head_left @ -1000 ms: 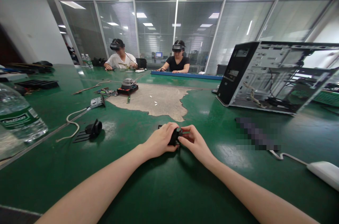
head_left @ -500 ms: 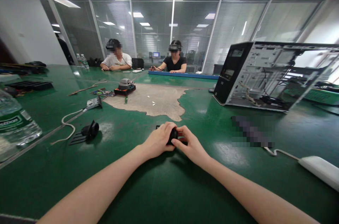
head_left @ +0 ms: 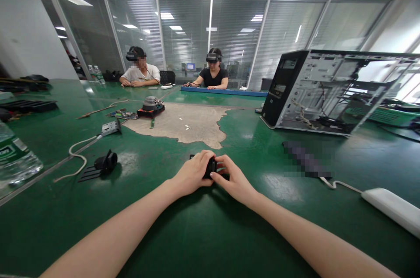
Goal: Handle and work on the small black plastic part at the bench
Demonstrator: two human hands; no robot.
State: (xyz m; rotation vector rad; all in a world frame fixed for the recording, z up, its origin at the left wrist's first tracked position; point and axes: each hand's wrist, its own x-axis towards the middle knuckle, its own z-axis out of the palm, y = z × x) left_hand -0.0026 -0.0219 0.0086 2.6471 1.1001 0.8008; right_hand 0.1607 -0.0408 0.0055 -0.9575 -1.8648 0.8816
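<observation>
A small black part (head_left: 210, 167) is between my two hands, low over the green tabletop; its exact kind is hidden by the fingers. My left hand (head_left: 194, 172) is wrapped round it from the left and above. From the other side, the thumb and fingertips of my right hand (head_left: 234, 178) pinch its right edge. Off to the left lies a black plastic piece with a round collar and several long prongs (head_left: 106, 163). A torn pale patch (head_left: 193, 121) shows in the table surface beyond my hands.
An opened computer case (head_left: 295, 94) stands at the right, near a white power strip (head_left: 392, 208) with its cord. To the left are a water bottle (head_left: 16, 155), a metal bracket (head_left: 110, 127) and a heatsink fan (head_left: 152, 105). Two people sit across the table.
The whole view has shifted slightly, so the table things sit a little further left. Both hands keep hold of the black part, with barely any change in their grip.
</observation>
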